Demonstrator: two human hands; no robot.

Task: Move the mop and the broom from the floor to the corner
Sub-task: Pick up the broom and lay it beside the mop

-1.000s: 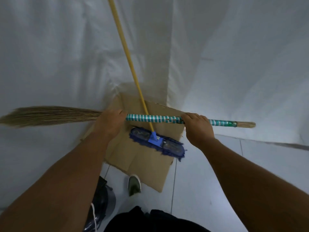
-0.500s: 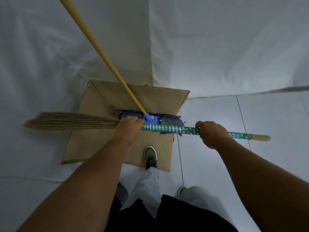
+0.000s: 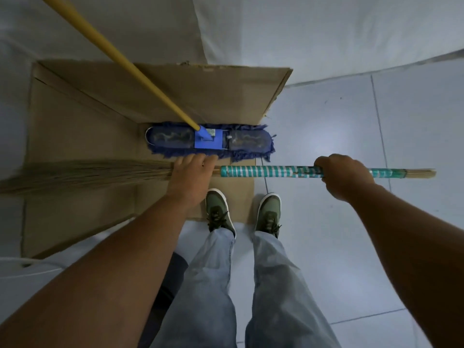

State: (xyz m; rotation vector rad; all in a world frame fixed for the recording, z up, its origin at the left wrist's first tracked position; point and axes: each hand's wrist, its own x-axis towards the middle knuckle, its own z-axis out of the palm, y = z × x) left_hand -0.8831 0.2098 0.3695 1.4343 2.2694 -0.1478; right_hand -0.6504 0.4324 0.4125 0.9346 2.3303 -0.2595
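Note:
The broom (image 3: 266, 171) lies level in front of me, straw bristles to the left, teal-and-white striped handle to the right. My left hand (image 3: 191, 172) grips it where the bristles meet the handle. My right hand (image 3: 344, 175) is closed around the handle near its right end. Just beyond the broom, the blue mop (image 3: 210, 141) rests with its flat head on the cardboard in the corner. Its yellow pole leans up and to the left, out of the frame.
Flattened brown cardboard (image 3: 82, 126) covers the corner floor and folds up against the white-draped walls (image 3: 301, 33). My two green shoes (image 3: 218, 209) stand at the cardboard's near edge. Pale floor tiles (image 3: 351, 116) stretch to the right.
The view has tilted downward, so my legs and both shoes now show. Both hands keep the same grip on the level broom, now nearer to me than the mop head. The mop stays in place.

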